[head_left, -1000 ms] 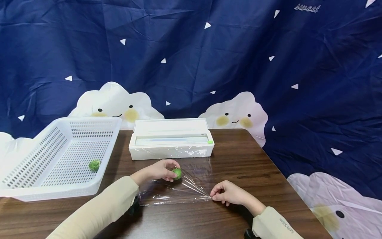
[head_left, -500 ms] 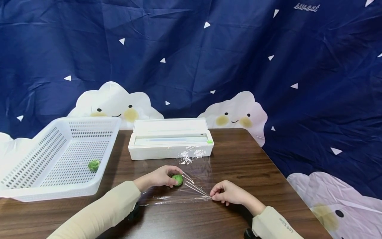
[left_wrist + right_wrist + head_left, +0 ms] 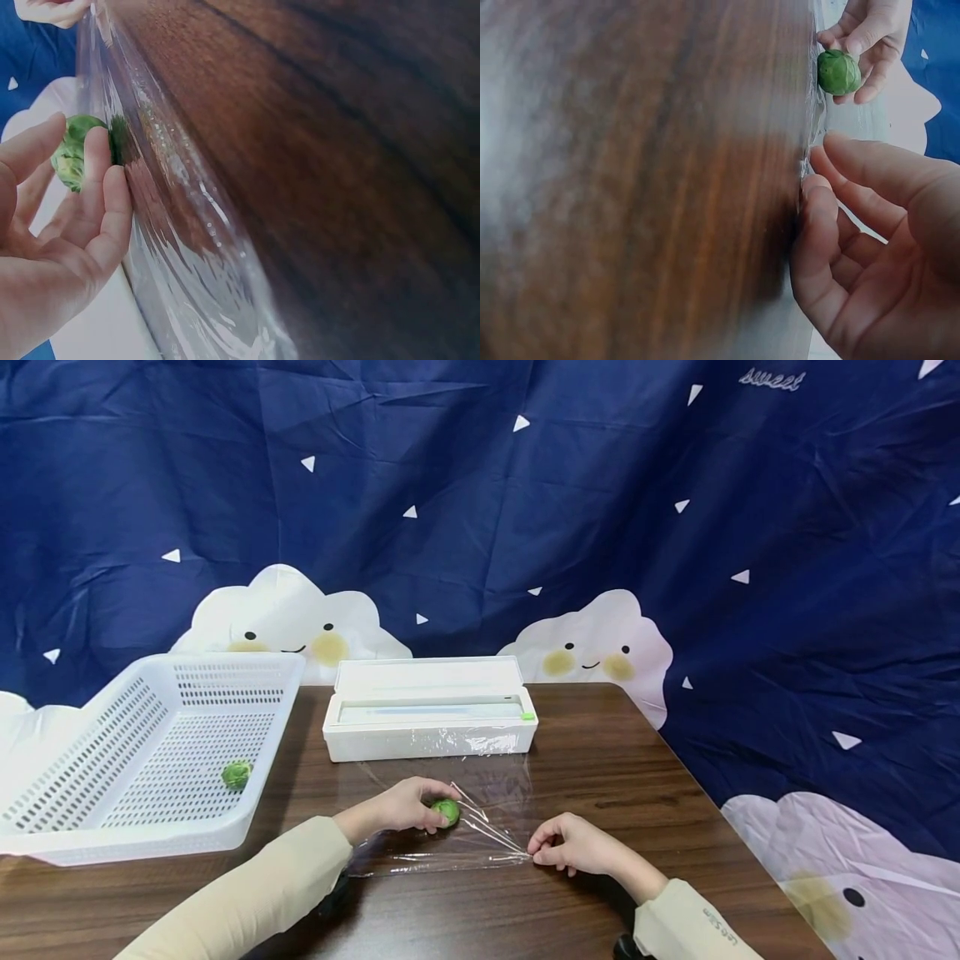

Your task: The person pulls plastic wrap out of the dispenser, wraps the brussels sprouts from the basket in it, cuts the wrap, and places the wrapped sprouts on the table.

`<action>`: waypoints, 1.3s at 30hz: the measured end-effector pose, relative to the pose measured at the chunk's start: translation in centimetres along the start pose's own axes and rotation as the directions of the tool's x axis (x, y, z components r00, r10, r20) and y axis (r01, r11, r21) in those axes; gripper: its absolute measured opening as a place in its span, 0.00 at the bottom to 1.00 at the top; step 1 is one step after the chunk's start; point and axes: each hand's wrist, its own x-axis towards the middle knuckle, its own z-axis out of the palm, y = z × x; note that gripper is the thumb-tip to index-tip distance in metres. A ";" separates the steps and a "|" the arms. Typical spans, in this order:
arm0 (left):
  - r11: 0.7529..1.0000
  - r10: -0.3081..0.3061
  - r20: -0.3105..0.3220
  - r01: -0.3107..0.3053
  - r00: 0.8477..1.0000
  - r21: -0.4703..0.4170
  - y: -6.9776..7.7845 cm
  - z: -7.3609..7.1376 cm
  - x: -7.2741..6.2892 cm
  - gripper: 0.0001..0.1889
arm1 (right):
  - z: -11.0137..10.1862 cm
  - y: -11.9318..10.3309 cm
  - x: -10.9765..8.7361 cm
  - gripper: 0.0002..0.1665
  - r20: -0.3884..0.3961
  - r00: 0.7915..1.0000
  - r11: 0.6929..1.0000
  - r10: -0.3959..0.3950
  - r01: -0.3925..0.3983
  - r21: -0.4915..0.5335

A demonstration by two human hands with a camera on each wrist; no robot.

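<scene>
A small green Brussels sprout [image 3: 447, 812] rests on the clear cling film [image 3: 420, 860] spread over the wooden table. My left hand [image 3: 401, 804] holds it between thumb and fingers; in the left wrist view, the fingers [image 3: 96, 180] curl around the sprout's side. Further right, my right hand [image 3: 577, 846] pinches the film's near right corner, which is gathered into creases running toward the sprout. From the right wrist, the sprout [image 3: 839, 73] appears beyond my right hand [image 3: 870, 247], low against the film. The film's far end reaches the white wrap dispenser [image 3: 427, 744].
The dispenser stands behind the hands with its lid raised and a green slider at its right end. At left, a white perforated basket [image 3: 251, 814] contains another sprout [image 3: 236, 775]. A blue cloud-patterned curtain [image 3: 480, 510] hangs behind the table.
My left hand has come down and slightly nearer with the sprout, setting it against the film. For the last half second it has stayed nearly still. My right hand keeps its pinch in place.
</scene>
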 end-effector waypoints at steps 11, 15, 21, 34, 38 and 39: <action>0.999 0.020 -0.097 -0.016 0.995 0.039 0.4 -1.2 -1.8 0.25 | 0.1 0.1 0.1 0.04 -0.007 1.000 1.000 -0.001 0.001 0.003; 0.996 0.030 -0.121 -0.021 0.992 0.081 -0.4 -2.2 -2.5 0.23 | 0.1 0.1 0.1 0.04 -0.003 1.000 1.000 0.005 -0.005 -0.010; 0.989 0.046 -0.137 -0.026 0.989 0.144 -0.5 -3.5 -4.8 0.14 | 0.0 0.0 0.2 0.05 -0.002 1.000 1.000 -0.005 0.005 0.000; 0.922 0.176 0.077 -0.192 0.981 0.336 -1.9 -4.8 -10.4 0.10 | 0.0 0.0 0.5 0.09 -0.006 0.998 0.995 -0.063 0.062 -0.073; 0.868 0.193 0.111 -0.222 0.975 0.444 -2.2 -5.0 -11.1 0.12 | 0.1 0.0 0.6 0.10 -0.003 0.995 0.989 -0.097 0.096 -0.115; 0.857 0.195 0.117 -0.227 0.974 0.462 -2.2 -5.0 -11.2 0.12 | 0.1 0.0 0.6 0.10 -0.004 0.994 0.986 -0.106 0.105 -0.126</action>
